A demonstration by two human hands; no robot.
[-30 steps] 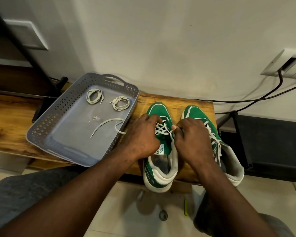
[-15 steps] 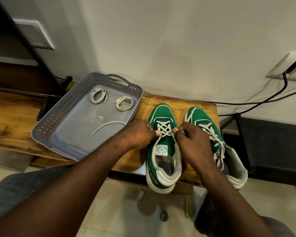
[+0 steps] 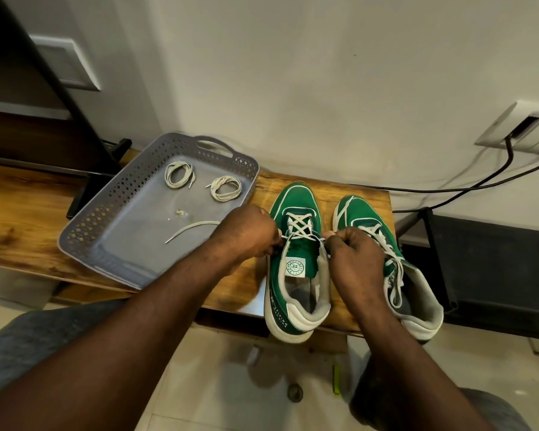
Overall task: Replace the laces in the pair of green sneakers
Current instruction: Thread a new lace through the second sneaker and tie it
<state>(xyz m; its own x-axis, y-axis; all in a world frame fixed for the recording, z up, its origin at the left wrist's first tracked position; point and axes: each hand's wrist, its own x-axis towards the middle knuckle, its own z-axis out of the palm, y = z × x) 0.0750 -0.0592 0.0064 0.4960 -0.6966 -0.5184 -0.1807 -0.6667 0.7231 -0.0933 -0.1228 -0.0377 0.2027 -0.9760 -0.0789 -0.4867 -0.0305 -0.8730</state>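
Hands have drawn apart; left hand [image 3: 249,233] and right hand [image 3: 353,255] each pinch the lace [image 3: 301,228]; unlacing seems underway; next, crossings just beyond the pinches need loosening.

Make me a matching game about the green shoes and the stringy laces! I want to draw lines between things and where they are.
Things:
1. sneaker nearer the tray
2. sneaker farther from the tray
3. coiled laces
4. black cable

Places or states:
A. lying in the grey tray
B. running up to the wall socket
C. left hand and right hand pinch its lace
D. its loose lace trails toward the heel

Pairs: 1-C, 2-D, 3-A, 4-B
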